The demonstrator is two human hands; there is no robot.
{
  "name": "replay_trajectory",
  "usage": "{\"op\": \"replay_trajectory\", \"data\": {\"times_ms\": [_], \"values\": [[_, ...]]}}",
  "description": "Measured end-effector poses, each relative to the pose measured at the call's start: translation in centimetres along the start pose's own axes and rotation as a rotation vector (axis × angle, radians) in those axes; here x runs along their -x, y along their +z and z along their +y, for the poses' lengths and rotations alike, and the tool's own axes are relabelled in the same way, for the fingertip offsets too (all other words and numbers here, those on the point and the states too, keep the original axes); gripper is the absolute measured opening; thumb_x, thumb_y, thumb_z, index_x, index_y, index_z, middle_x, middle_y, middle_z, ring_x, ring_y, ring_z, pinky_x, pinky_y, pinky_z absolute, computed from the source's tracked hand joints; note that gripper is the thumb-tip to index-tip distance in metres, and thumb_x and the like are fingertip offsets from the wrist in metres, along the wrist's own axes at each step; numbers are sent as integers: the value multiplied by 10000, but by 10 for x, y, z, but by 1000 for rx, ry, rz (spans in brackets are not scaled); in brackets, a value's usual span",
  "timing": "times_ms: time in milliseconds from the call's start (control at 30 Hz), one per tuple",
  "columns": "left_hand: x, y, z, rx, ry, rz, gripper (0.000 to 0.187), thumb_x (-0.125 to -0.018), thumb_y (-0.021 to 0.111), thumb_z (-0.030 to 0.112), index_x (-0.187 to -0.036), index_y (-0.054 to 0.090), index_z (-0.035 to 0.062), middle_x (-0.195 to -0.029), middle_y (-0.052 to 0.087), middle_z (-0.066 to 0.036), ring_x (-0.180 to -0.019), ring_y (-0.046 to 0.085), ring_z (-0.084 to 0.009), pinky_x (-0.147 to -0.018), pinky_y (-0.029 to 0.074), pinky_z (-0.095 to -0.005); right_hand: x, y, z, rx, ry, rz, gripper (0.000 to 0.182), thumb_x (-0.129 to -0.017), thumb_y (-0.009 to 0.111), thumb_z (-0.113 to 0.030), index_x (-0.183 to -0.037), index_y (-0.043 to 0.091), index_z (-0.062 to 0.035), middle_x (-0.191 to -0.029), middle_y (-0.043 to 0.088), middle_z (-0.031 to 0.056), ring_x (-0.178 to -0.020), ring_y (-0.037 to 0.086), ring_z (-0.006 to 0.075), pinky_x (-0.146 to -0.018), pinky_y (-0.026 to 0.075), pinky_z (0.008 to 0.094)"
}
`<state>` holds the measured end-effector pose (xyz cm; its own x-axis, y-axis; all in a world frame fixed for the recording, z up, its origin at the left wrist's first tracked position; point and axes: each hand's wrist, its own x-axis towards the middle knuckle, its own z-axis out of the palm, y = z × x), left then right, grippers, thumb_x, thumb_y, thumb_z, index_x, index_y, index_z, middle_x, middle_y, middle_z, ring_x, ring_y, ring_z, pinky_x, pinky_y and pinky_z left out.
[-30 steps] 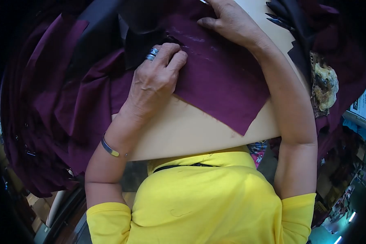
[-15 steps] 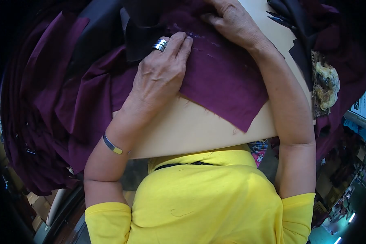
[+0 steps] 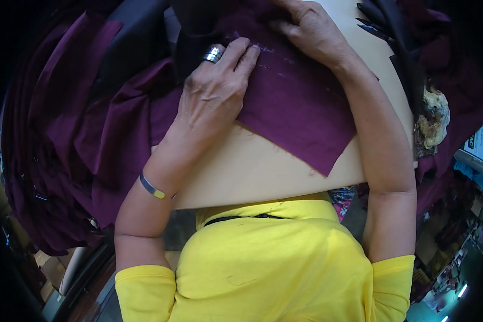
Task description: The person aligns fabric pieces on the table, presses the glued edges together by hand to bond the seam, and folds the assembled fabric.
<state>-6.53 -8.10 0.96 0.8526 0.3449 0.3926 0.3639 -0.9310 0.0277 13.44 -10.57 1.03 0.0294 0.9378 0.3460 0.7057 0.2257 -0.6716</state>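
Note:
A piece of maroon cloth (image 3: 300, 118) with a frayed lower edge and whitish chalk-like marks lies on the pale board (image 3: 252, 166). My left hand (image 3: 217, 80), with wide silver rings on one finger, is closed on the cloth beside the marks, its fingertips bent down and pressed together. Up at the top of the view, my right hand (image 3: 314, 32) curls over the far part of the same cloth, thumb against it. The right fingertips are partly hidden by the hand and the frame's edge. Dark cloth (image 3: 196, 32) lies just beyond my left hand.
Many layers of maroon cloth (image 3: 53, 139) hang over the board's left side. On the right are more dark and maroon pieces (image 3: 451, 59) and a ragged yellowish lump (image 3: 433, 118) at the board's edge. A printed box (image 3: 477, 142) stands farther right.
My left hand has shifted slightly right and up along the marks. My right hand stays at nearly the same spot, and the view has moved a little.

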Motion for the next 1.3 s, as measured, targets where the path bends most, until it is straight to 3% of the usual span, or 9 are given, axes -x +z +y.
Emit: {"op": "replay_trajectory", "data": {"times_ms": [333, 533, 600, 733, 767, 900, 1000, 1167, 1300], "values": [[0, -2, -3, 1, 55, -1, 412, -705, 556, -51, -1075, 648, 105, -1077, 626, -44, -861, 610, -224, -746, 528, -311, 0, 1, 0, -116, 24, -6, 651, -751, 525, 88, -1348, 421, -147, -1040, 630, 195, -957, 627, 304, -865, 476, 362], [3, -4, -4, 55, 104, 36, 402, -699, 568, -42, -1050, 659, 131, -1061, 643, -36, -856, 611, -218, -739, 529, -304, 5, 4, -5, 103, -117, 87, 661, -733, 501, 99, -1344, 434, -144, -966, 639, 170, -846, 621, 332, -778, 494, 336], [3, -5, -7, 136, 79, 62, 352, -704, 578, -34, -1010, 657, 119, -1025, 647, -43, -846, 616, -221, -719, 528, -302, 4, 0, -14, 468, -317, 303, 595, -761, 492, 78, -1323, 452, -116, -908, 638, 132, -766, 604, 278, -722, 484, 294], [0, -5, -12, 443, -70, 142, 240, -735, 578, -35, -932, 645, 85, -938, 644, -73, -816, 624, -248, -696, 516, -320, 25, 8, -30, 248, -236, 179, 634, -787, 594, 12, -1364, 408, -175, -1003, 626, 124, -938, 594, 280, -867, 451, 358], [0, -5, -13, 537, -121, 160, 226, -744, 573, -43, -923, 643, 77, -924, 642, -82, -815, 624, -258, -704, 511, -329, 31, 16, -39, 6, -68, 127, 650, -791, 476, 133, -1360, 421, -177, -1009, 646, 92, -914, 611, 231, -865, 458, 313], [-2, -15, -31, 314, -238, 195, 152, -809, 545, 14, -920, 639, 60, -910, 629, -91, -812, 620, -281, -719, 498, -363, 40, 25, -22, -96, -58, 44, 709, -768, 475, 152, -1386, 388, -186, -1113, 628, 84, -933, 598, 238, -896, 447, 311], [1, -14, -44, 78, -260, 110, 128, -832, 551, 73, -919, 645, 63, -970, 622, -87, -849, 610, -290, -734, 493, -376, 42, 24, -22, 31, -159, -16, 653, -795, 480, 111, -1381, 393, -163, -1127, 622, 88, -1006, 564, 271, -913, 438, 331], [7, -12, -52, -25, -252, -59, 431, -817, 633, 280, -1194, 551, 89, -1253, 499, -123, -1104, 499, -321, -904, 445, -412, 47, 27, -24, 369, -377, -99, 554, -806, 488, 10, -1335, 444, -146, -1198, 571, 132, -1046, 535, 308, -922, 435, 366], [7, -9, -58, -9, -244, -45, 408, -817, 631, 241, -1177, 534, 74, -1195, 517, -117, -1072, 509, -316, -874, 452, -429, 47, 27, -25, 542, -462, -110, 484, -821, 502, -60, -1295, 480, -153, -1206, 552, 132, -1044, 541, 290, -903, 446, 356]]}}
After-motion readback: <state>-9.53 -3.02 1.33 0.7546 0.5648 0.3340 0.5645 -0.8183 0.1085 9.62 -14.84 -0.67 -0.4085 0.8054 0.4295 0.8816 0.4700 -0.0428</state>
